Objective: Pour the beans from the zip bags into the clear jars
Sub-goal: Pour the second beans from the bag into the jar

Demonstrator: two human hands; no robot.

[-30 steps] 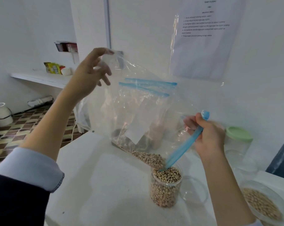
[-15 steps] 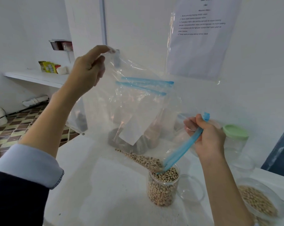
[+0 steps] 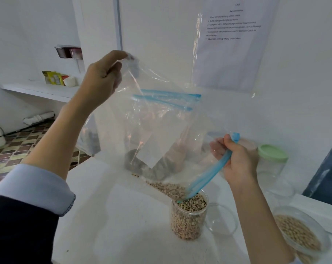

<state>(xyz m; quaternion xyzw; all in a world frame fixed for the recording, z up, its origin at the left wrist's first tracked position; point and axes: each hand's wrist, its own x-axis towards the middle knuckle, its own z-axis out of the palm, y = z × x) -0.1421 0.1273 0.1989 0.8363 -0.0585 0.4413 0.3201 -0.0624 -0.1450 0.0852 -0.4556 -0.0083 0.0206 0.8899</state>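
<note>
A clear zip bag [image 3: 157, 119] with a blue zip strip hangs tilted over an open clear jar [image 3: 189, 219] nearly full of speckled beans. My left hand [image 3: 102, 79] pinches the bag's raised bottom corner. Lower down, my right hand [image 3: 237, 161] grips the blue zip edge beside the bag's mouth. A small heap of beans [image 3: 169, 188] lies in the bag's lowest corner, right at the jar's rim. Behind the held bag, another zip bag [image 3: 167, 100] with darker beans stands on the table.
The jar's clear lid [image 3: 221, 220] lies flat to its right. A second clear jar of beans [image 3: 300, 235] sits at the lower right, and a green-lidded jar [image 3: 272, 161] stands by the wall. A sheet of paper [image 3: 231, 39] hangs on the wall. The white table [image 3: 113, 216] ends at the left.
My left hand's fingers have curled in on the bag's corner. The beans have slid down toward the jar and the heap in the bag is smaller.
</note>
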